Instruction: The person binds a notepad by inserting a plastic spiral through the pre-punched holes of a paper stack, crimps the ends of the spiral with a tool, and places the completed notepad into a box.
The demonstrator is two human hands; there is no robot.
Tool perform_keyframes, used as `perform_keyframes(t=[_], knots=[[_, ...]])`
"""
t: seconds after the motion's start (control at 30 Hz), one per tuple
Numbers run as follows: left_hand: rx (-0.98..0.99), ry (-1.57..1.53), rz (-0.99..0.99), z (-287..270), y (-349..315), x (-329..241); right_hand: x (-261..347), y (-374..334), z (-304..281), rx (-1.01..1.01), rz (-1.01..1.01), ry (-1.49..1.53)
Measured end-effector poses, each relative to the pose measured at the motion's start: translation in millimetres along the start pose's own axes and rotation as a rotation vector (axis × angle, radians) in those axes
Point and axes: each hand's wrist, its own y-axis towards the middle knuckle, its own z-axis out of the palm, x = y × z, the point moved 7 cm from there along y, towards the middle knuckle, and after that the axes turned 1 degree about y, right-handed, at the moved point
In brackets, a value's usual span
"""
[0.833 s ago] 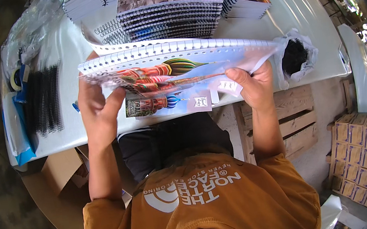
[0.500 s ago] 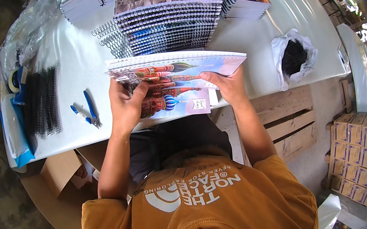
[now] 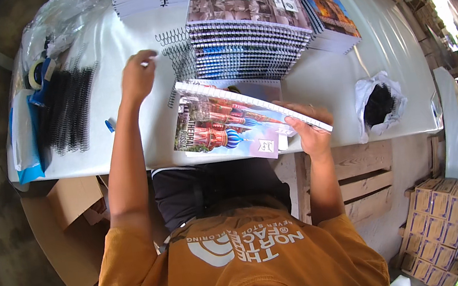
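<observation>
A notebook block (image 3: 220,122) with a colourful domed-building cover and punched holes along its far edge is tilted just above the table's near edge. My right hand (image 3: 312,130) is closed around its right end, thumb on the cover. Beyond its left end, my left hand (image 3: 139,78) is off the notebook, fingers curled together; a small pale spot shows at the fingertips, too small to name. That hand is nearest the loose wire coil ends (image 3: 173,36) sticking out of the stack of spiral-bound notebooks (image 3: 250,46). Blue-handled pliers (image 3: 109,126) are mostly hidden behind my left forearm.
Black spiral coils (image 3: 69,110) lie at the left beside a blue tape dispenser (image 3: 41,78) and clear plastic wrap (image 3: 61,14). A white bag of dark coils (image 3: 379,104) sits at the right. More notebooks (image 3: 328,12) stand behind; boxes (image 3: 436,225) are stacked on the floor.
My left hand has let go of the notebook block and moved up and away to the left. Held by my right hand alone, the block now slants down to the right. The view has shifted.
</observation>
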Motion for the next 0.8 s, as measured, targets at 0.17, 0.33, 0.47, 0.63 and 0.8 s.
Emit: perform_keyframes(t=[0.17, 0.33, 0.47, 0.63, 0.8], knots=[[0.18, 0.227, 0.404, 81.3, 45.4, 40.2, 8.0, 9.8, 14.3, -0.12, 0.064, 0.322], [0.217, 0.427, 0.129, 68.0, 57.5, 63.5, 3.8, 7.9, 7.8, 0.089, 0.065, 0.159], [-0.253, -0.132, -0.078, -38.1, 30.4, 24.6, 1.4, 7.6, 11.3, 0.023, 0.07, 0.215], [0.1, -0.276, 0.074, -82.5, -37.7, -80.6, -7.0, 8.0, -1.7, -0.084, 0.069, 0.088], [0.369, -0.352, 0.062, -64.2, -72.5, -107.6, -7.6, 8.8, -4.2, -0.115, 0.069, 0.05]])
